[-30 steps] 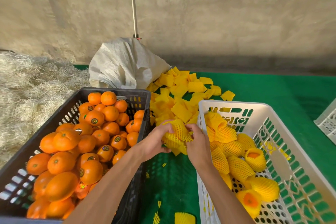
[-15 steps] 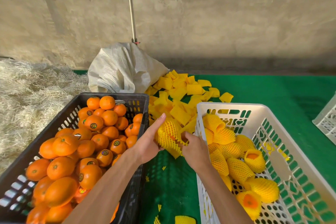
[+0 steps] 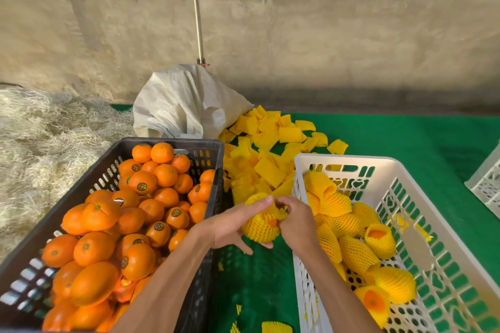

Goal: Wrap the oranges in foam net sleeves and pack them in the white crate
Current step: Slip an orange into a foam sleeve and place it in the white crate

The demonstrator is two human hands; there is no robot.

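The orange (image 3: 272, 222) sits in a yellow foam sleeve (image 3: 259, 227), held up between the black crate (image 3: 208, 224) and the white crate (image 3: 303, 170). Only a small spot of orange peel peeks out. The left hand (image 3: 232, 227) cups it from the side and below, with a long finger laid over the top. The right hand (image 3: 295, 222) pinches the sleeve edge with curled fingers. The fruit looks round, firm and a bit heavy, so it is best held around its middle. The sleeve looks soft, light and stretchy, so it is best pulled by its rim. Half a second ago the net was looser and bunched higher up; now it hugs the orange more and the hands are lower, closer to the white crate.
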